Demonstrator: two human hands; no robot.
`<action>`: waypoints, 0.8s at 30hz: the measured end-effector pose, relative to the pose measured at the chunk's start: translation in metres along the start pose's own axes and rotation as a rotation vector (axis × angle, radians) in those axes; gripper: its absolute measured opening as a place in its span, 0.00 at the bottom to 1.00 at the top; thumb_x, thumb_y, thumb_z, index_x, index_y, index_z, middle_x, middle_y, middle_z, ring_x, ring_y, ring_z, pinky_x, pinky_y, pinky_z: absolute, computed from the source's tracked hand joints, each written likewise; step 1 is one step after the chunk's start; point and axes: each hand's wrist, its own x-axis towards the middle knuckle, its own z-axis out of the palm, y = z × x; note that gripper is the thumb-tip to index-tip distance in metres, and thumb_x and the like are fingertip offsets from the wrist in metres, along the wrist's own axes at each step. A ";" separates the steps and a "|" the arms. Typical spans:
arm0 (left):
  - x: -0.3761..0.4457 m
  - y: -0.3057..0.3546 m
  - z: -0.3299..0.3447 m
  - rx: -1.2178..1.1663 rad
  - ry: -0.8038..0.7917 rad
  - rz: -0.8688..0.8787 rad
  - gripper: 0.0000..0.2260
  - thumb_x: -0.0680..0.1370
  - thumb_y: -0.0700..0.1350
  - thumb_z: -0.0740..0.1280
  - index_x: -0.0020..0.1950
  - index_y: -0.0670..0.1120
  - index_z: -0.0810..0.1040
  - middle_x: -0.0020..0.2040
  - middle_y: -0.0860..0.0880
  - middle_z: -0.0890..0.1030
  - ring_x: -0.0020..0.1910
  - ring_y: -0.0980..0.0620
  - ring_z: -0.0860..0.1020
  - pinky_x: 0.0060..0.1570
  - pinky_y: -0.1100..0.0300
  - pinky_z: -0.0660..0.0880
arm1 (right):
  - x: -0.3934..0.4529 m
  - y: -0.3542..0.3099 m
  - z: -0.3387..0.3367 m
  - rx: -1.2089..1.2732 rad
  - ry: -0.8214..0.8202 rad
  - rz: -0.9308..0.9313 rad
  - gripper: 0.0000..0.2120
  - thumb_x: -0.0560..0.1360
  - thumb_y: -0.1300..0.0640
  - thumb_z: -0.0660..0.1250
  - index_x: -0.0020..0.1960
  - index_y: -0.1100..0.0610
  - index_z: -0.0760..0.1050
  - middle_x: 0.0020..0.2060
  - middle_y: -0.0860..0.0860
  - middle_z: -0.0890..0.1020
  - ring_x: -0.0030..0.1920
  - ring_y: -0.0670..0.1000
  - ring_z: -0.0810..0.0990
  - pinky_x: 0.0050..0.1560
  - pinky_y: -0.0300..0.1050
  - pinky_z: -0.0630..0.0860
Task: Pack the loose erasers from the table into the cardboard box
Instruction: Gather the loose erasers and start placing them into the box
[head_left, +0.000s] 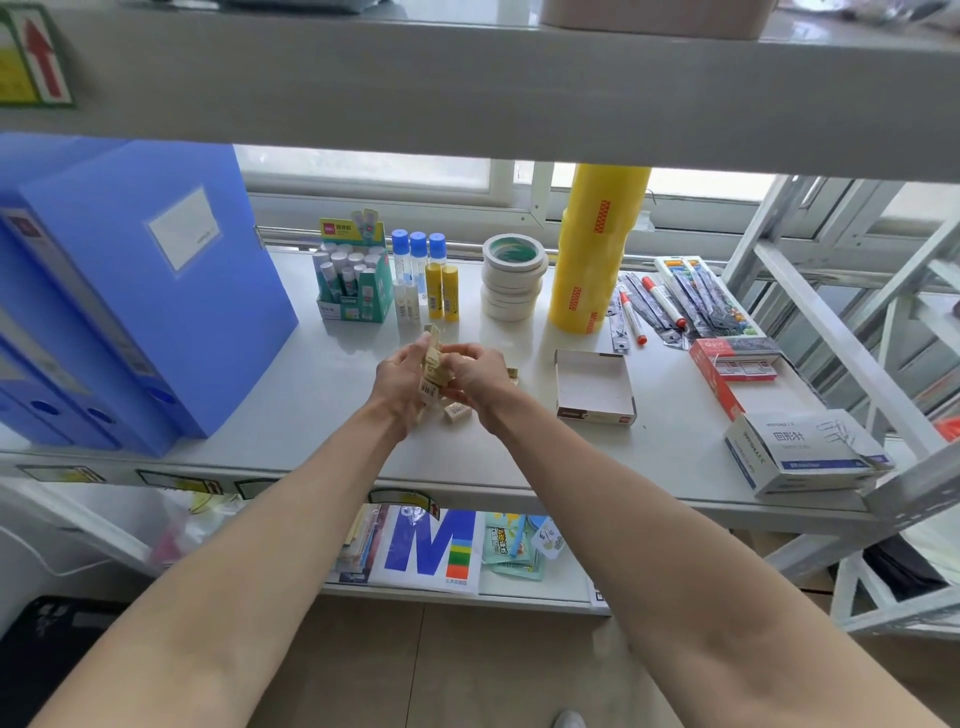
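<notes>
My left hand (400, 382) grips a stack of several cream-coloured erasers (432, 371) held upright above the shelf. My right hand (475, 376) curls round the same stack from the right. One loose eraser (457, 410) lies on the shelf just below my hands, and another (511, 374) peeks out behind my right hand. The open cardboard box (595, 389) sits to the right of my hands, white inside and holding nothing.
Blue file boxes (130, 291) stand at the left. Behind my hands are a glue stick display (353, 280), glue bottles (418, 270), tape rolls (511, 280) and yellow tape (592, 249). Markers (631, 317), a red box (737, 369) and a paperclip box (805, 449) lie right.
</notes>
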 end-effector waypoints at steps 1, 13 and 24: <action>0.000 0.001 0.003 -0.088 0.007 -0.021 0.15 0.83 0.49 0.59 0.58 0.38 0.75 0.40 0.42 0.79 0.30 0.50 0.80 0.27 0.61 0.76 | 0.002 -0.002 0.003 -0.019 0.028 -0.027 0.08 0.75 0.63 0.64 0.53 0.57 0.77 0.46 0.59 0.82 0.47 0.60 0.83 0.52 0.56 0.81; -0.001 -0.007 0.038 -0.726 0.070 -0.259 0.15 0.81 0.47 0.52 0.44 0.43 0.75 0.34 0.46 0.78 0.40 0.49 0.77 0.45 0.59 0.74 | 0.009 -0.021 0.010 -0.967 0.161 -0.415 0.12 0.74 0.61 0.66 0.56 0.58 0.81 0.56 0.56 0.80 0.56 0.55 0.78 0.57 0.45 0.74; 0.017 -0.017 0.030 -0.606 -0.099 -0.200 0.07 0.80 0.43 0.65 0.51 0.39 0.77 0.47 0.40 0.81 0.50 0.43 0.80 0.55 0.47 0.77 | 0.015 -0.003 -0.053 0.082 0.166 -0.143 0.12 0.74 0.61 0.70 0.57 0.63 0.76 0.39 0.57 0.81 0.32 0.50 0.78 0.30 0.38 0.75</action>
